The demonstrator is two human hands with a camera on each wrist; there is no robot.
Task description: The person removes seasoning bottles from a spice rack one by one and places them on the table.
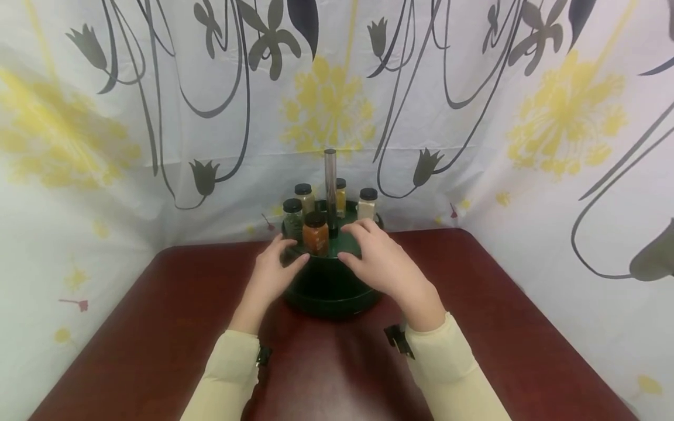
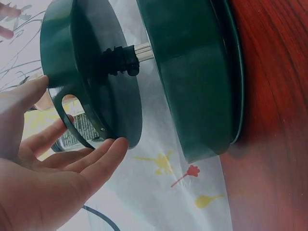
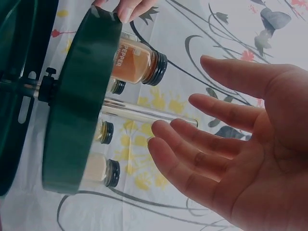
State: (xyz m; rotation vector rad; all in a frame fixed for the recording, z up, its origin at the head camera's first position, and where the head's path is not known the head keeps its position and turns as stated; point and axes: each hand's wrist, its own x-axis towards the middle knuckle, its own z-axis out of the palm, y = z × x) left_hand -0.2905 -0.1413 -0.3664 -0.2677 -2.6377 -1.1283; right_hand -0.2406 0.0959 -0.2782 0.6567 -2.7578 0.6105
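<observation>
A green two-tier turntable rack stands on the table, with an upper tray (image 1: 344,245) above a lower tray (image 1: 332,307). My left hand (image 1: 271,269) grips the upper tray's left side. In the left wrist view, its thumb lies at the rim and its fingers (image 2: 113,151) reach the lower edge beside an oval slot. An orange jar (image 3: 132,62) marked PEPPER, with a black lid, stands near that hand on the tray. My right hand (image 1: 381,257) hovers at the tray's right with its fingers spread and loosely bent; in the right wrist view it holds nothing.
A metal post (image 1: 330,175) rises from the rack's middle. Around it stand a dark green jar (image 1: 293,225), a beige jar (image 1: 304,199), a yellow jar (image 1: 341,199) and a cream jar (image 1: 367,206). Patterned curtains (image 1: 210,134) enclose the reddish table (image 1: 200,298) behind and on both sides.
</observation>
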